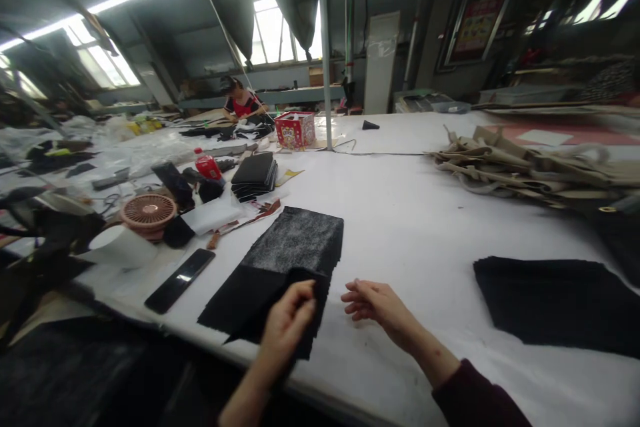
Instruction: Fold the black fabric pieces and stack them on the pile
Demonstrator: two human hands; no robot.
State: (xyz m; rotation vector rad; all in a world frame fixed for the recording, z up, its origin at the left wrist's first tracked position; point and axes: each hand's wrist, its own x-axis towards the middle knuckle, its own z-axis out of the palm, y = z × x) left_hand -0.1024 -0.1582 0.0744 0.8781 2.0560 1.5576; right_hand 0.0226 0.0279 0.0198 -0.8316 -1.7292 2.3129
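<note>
A stack of black fabric pieces (295,240) lies on the white table in front of me, its far part showing a greyish speckled face. My left hand (290,313) is closed on the edge of a black fabric piece (260,300) at the near part of this stack, with a fold lifted by the fingers. Just right of the stack, my right hand (370,303) hovers over the table, fingers slightly curled and apart, holding nothing. Another black fabric stack (555,300) rests farther to the right.
Left of the fabric are a phone (180,280), a pink fan (149,213), a red-labelled bottle (207,165) and a dark stack (254,175). Beige scraps (520,170) are heaped at the right. A pole (325,47) rises beyond, near a red box (295,130). A person (243,103) works far back.
</note>
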